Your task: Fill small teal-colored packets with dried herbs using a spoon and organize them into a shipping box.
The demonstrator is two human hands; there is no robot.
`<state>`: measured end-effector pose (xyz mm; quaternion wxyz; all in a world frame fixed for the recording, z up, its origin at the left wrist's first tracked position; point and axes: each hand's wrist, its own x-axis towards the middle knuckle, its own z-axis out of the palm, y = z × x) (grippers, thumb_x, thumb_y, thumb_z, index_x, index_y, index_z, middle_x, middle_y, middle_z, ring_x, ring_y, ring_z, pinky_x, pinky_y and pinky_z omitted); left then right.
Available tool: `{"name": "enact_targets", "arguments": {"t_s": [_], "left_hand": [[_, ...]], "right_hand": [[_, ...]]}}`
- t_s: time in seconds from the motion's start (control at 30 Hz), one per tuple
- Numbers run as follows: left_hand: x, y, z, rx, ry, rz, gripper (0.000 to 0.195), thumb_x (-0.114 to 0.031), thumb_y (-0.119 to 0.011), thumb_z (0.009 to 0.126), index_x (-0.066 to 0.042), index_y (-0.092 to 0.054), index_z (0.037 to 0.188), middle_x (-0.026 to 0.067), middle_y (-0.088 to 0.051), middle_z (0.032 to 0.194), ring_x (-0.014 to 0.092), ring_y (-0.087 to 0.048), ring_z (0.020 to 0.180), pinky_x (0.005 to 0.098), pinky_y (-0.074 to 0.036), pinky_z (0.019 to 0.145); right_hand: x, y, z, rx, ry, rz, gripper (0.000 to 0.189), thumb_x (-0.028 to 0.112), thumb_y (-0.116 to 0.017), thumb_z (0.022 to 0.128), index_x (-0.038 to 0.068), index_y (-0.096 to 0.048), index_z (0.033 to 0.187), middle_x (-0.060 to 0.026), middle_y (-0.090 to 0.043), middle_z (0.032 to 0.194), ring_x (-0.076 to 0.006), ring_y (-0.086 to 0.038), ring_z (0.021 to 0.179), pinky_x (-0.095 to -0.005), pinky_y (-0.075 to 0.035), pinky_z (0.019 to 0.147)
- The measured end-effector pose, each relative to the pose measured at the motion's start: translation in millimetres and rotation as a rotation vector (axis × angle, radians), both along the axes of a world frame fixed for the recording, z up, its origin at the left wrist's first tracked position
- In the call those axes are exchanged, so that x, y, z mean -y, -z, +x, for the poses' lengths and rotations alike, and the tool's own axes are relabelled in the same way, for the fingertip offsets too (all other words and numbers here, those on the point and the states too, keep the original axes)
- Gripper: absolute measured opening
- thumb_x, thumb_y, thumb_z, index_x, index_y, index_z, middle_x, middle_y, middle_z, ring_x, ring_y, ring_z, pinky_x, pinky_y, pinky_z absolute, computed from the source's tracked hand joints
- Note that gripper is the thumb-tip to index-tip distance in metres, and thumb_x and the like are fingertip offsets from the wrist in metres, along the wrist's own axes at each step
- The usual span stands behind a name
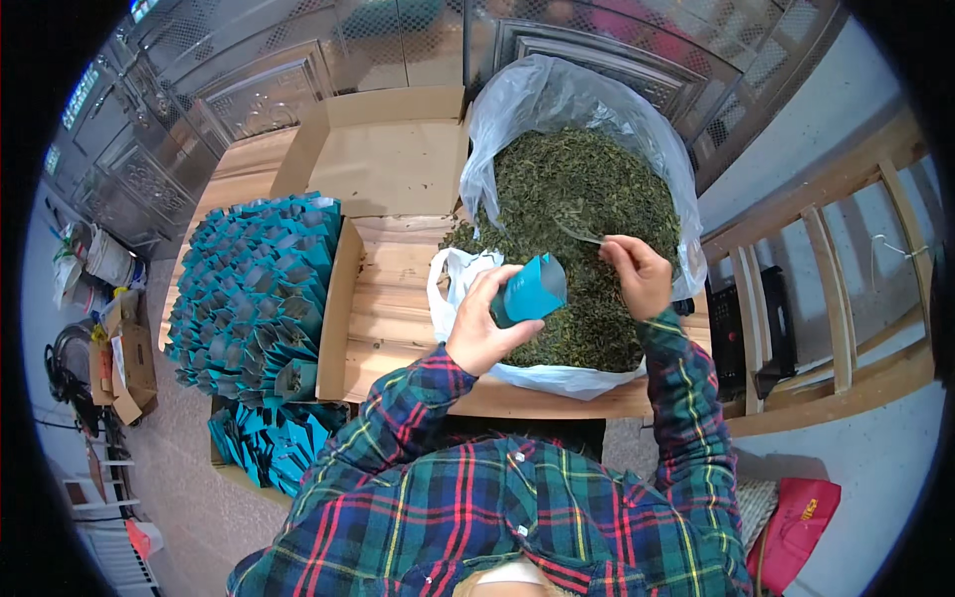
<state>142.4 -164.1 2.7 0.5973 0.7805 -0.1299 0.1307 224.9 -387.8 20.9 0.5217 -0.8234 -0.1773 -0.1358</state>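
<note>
My left hand (483,319) grips a small teal foil pouch (531,291), its silvery mouth spread and tilted toward the right. Between the fingers of my right hand (639,273) is the handle of a clear spoon (576,230), whose bowl rests at the surface of dried green leaves, apparently loose tea (597,179). A large translucent plastic bag (515,89), rolled wide at the top, holds the leaves. The pouch is just left of the spoon, over the near part of the leaves. What the pouch contains cannot be seen.
Many upright teal pouches (254,291) stand packed at the left, beside a cardboard flap (340,306). Below them a floor-level box holds flat teal pouches (280,444). A shallow cardboard box (384,164) lies at the back of the wooden table (395,298). A wooden ladder (828,291) leans right.
</note>
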Motion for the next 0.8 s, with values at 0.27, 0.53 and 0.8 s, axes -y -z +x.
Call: {"name": "enact_targets", "arguments": {"t_s": [0.27,0.53,0.8], "left_hand": [[4.6,-0.1,16.8,-0.055,-0.018,0.065,0.06,-0.015,-0.075,0.061,-0.003,-0.051,0.114,0.0102,-0.052,0.107,0.022,-0.049,0.102,0.0331,-0.038,0.091],[8.2,-5.2,18.9,-0.037,0.023,0.156,0.059,-0.017,-0.074,0.061,-0.003,-0.05,0.113,0.0115,-0.052,0.104,0.025,-0.05,0.101,0.0343,-0.038,0.09],[22.3,-4.8,17.0,0.124,0.079,0.236,0.055,-0.012,-0.069,0.064,-0.003,-0.046,0.113,0.0168,-0.047,0.106,0.033,-0.047,0.103,0.0378,-0.041,0.089]], "right_hand": [[36.7,-59.0,-36.1,-0.135,-0.227,0.11,0.015,0.004,-0.052,0.089,-0.006,-0.058,0.098,-0.0109,-0.064,0.088,-0.0163,-0.063,0.082,-0.0266,-0.051,0.075],[40.2,-95.3,-28.9,0.102,-0.375,-0.392,0.01,0.005,-0.06,0.082,-0.001,-0.062,0.091,-0.0106,-0.065,0.083,-0.018,-0.064,0.076,-0.0271,-0.05,0.068],[6.7,-117.2,-20.4,0.132,-0.696,-0.731,0.011,0.01,-0.062,0.078,0.002,-0.061,0.086,-0.0131,-0.061,0.075,-0.0304,-0.059,0.07,-0.0346,-0.048,0.064]]}}
